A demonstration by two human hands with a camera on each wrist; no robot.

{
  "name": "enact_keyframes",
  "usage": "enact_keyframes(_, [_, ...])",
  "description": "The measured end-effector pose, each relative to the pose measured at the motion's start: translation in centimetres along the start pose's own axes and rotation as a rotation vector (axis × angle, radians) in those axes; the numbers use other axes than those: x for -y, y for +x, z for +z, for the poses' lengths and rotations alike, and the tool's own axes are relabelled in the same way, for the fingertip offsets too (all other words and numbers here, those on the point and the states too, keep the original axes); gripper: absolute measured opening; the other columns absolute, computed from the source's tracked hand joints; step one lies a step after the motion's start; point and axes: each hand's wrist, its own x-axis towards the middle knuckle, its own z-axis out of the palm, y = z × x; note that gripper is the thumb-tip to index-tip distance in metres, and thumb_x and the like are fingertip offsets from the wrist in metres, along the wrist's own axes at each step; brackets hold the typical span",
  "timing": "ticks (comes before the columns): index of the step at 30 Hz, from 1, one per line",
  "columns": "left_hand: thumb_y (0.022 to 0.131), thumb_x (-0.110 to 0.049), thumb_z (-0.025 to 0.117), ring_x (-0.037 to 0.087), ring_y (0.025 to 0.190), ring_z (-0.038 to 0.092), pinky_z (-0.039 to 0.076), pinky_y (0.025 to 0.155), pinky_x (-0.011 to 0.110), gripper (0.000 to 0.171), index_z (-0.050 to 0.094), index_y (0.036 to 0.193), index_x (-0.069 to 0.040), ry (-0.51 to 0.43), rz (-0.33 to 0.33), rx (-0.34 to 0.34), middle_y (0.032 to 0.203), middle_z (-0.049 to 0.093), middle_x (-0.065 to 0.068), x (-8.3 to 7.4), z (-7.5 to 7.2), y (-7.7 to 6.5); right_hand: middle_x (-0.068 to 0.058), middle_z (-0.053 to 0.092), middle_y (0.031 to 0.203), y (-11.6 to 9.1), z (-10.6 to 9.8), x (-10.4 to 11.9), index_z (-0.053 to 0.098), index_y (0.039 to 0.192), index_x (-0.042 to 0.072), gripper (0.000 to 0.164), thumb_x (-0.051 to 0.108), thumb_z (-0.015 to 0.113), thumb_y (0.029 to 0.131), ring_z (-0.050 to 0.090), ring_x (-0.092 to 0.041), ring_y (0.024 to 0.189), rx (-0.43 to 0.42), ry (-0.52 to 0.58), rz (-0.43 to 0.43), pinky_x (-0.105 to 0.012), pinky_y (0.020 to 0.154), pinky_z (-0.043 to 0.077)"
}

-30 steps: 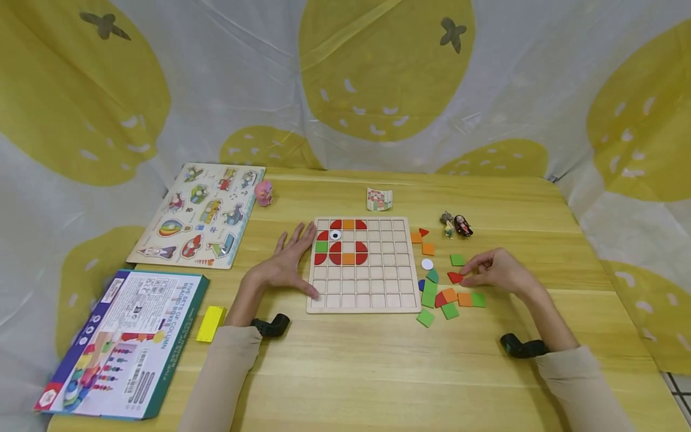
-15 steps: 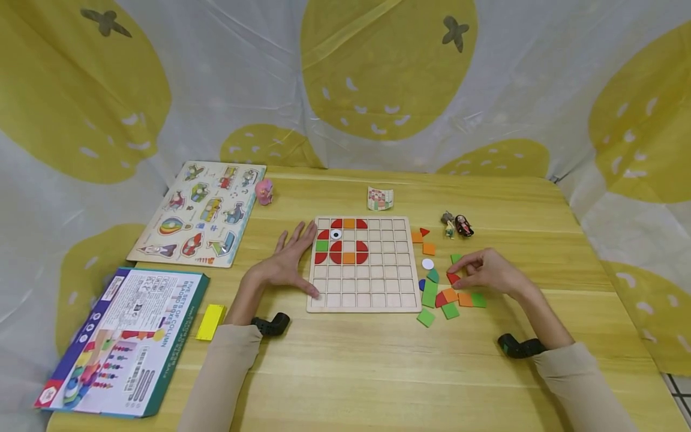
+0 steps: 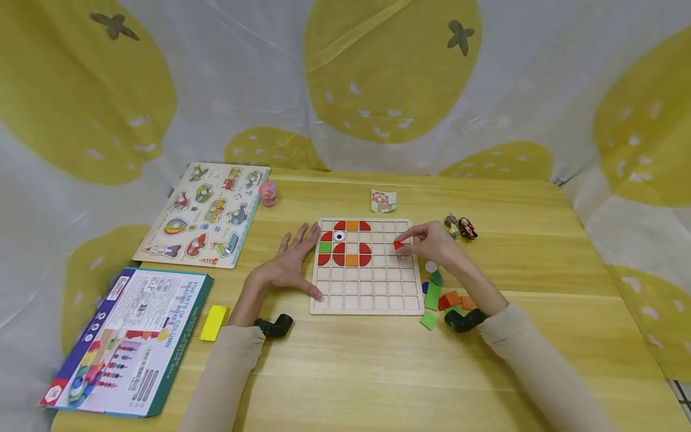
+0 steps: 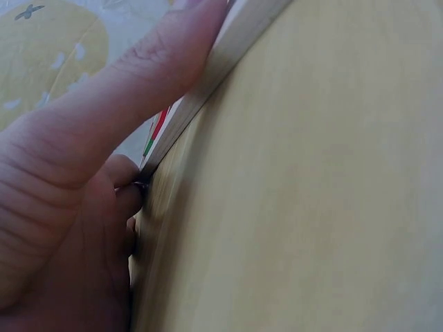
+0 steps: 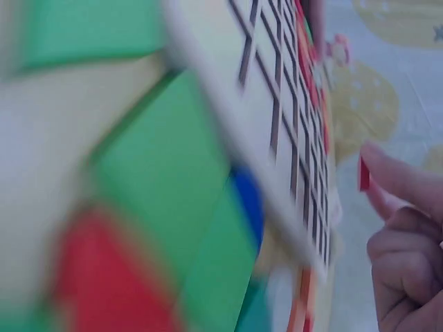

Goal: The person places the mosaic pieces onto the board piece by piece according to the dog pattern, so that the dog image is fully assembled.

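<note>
Wood-grained tabletop (image 3: 367, 372) spread beneath | wooden grid board (image 3: 367, 289) lay in from its far edge | left hand (image 3: 287, 267), fingers apart, touched the board's left edge | right hand (image 3: 433, 243), fingers clamped on a red piece (image 3: 398, 245), hovered near its right edge

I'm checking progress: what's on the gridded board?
Red, orange, green and eye tiles lie in its upper-left part. The right hand, pinching a red piece, hides what lies beneath.
</note>
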Motion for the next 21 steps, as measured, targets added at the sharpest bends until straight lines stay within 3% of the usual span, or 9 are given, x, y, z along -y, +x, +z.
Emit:
enact_keyframes(3, [0.051,-0.062,0.086,0.029,0.151,-0.017,-0.014,0.120,0.055,0.147,-0.004,0.156,-0.011,0.003,0.006,-0.005,0.164,-0.012,0.006,0.1,0.1,0.2,0.006,0.033,0.050,2.3,1.8,1.5,0.075,0.100,0.006,0.016,0.011,0.073,0.084,0.039,-0.006,0.050,-0.032,0.058,0.036,-0.025,0.049,0.022])
enact_keyframes(7, [0.051,-0.062,0.086,0.029,0.151,-0.017,-0.015,0.120,0.055,0.147,-0.004,0.156,-0.011,0.010,0.004,-0.005,0.164,-0.012,0.005,0.2,0.2,0.2,0.004,0.040,0.056,4.1,3.3,2.5,0.076,0.096,0.006,0.022,0.016,0.081,0.077,0.027,-0.012,0.052,-0.094,0.017,0.028,-0.026,0.051,0.023])
enact_keyframes(14, [0.051,-0.061,0.087,0.030,0.151,-0.017,-0.015,0.119,0.056,0.148,-0.004,0.156,-0.010,0.001,0.003,-0.003,0.164,-0.012,0.007,0.1,0.2,0.1,-0.004,0.055,0.079,4.8,3.5,2.1,0.078,0.094,0.010,0.024,0.019,0.085,0.073,0.028,-0.012,0.053,-0.117,-0.045,0.014,-0.026,0.051,0.024])
enact_keyframes(21, [0.051,-0.060,0.087,0.031,0.151,-0.016,-0.014,0.120,0.056,0.147,-0.004,0.156,-0.010,-0.009,0.005,-0.008,0.164,-0.011,0.007,0.2,0.1,0.1,-0.001,0.058,0.071,4.9,3.3,1.8,0.079,0.092,0.009,0.022,0.018,0.085,0.073,0.025,-0.011,0.050,-0.100,-0.045,-0.005,-0.025,0.049,0.022])
